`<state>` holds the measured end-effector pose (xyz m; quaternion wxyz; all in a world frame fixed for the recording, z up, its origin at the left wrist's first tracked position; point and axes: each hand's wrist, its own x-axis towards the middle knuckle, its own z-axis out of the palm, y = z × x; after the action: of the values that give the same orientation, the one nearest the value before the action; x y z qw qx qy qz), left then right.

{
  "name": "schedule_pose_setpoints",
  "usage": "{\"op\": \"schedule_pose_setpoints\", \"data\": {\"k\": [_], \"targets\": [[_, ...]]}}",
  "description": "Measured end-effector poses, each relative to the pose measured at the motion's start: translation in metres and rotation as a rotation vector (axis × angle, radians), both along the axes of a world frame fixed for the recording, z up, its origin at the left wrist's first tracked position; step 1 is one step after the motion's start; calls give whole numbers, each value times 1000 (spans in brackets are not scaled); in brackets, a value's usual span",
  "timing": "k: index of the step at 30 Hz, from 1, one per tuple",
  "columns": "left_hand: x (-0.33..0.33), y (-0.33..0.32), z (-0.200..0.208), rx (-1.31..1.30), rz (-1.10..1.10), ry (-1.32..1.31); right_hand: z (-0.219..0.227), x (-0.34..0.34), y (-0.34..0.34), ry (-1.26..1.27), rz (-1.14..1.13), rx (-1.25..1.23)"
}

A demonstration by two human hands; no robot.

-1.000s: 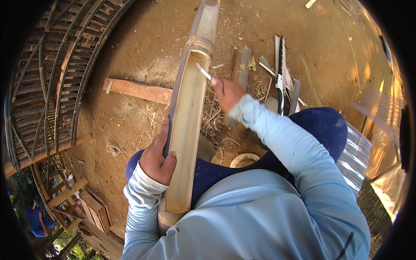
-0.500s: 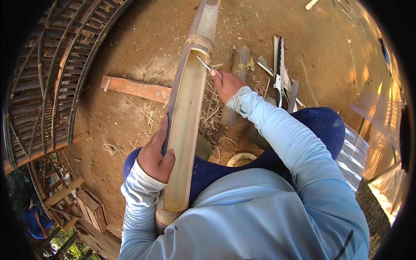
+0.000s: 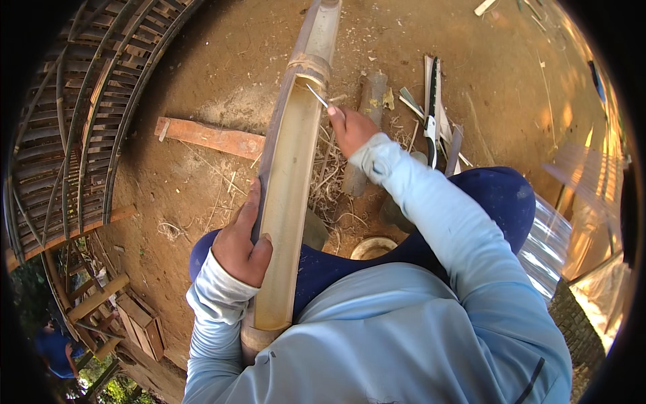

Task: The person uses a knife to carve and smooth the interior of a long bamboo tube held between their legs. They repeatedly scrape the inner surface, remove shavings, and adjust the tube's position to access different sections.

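Observation:
A long bamboo pole (image 3: 291, 182), cut open lengthwise along its upper side, runs from my lap away to the far edge of view. My left hand (image 3: 244, 244) grips its left wall, with the thumb over the rim and a finger stretched along the outside. In my right hand (image 3: 354, 130) is a knife (image 3: 317, 95) with a thin pointed blade; its handle is hidden by my fingers. The blade tip lies over the hollow, just short of the raised node ring (image 3: 311, 65). My right hand stays just outside the pole's right edge.
A reddish plank (image 3: 212, 139) lies left of the pole. To the right are a bamboo log (image 3: 367, 135), fibre shavings (image 3: 331, 172) and a white-handled saw (image 3: 431, 124). A slatted bamboo structure (image 3: 101, 128) stands left; a person in blue (image 3: 56, 350) is at lower left.
The knife tip and my right hand have shifted very slightly. My left hand keeps its hold on the pole, which stays in place.

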<state>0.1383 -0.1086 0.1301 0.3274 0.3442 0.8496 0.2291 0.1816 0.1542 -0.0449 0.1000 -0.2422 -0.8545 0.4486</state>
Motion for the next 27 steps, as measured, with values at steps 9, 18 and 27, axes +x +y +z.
{"op": "schedule_pose_setpoints", "data": {"k": [9,18,27], "targets": [[-1,-3,-5,57,-58,78,3,-2,6,-65,42,-29],[-3,-6,-6,52,-54,84,14,0,3,-79,70,-73],[-2,-2,-3,65,-36,43,-5,7,-2,39,-5,-44]]}}
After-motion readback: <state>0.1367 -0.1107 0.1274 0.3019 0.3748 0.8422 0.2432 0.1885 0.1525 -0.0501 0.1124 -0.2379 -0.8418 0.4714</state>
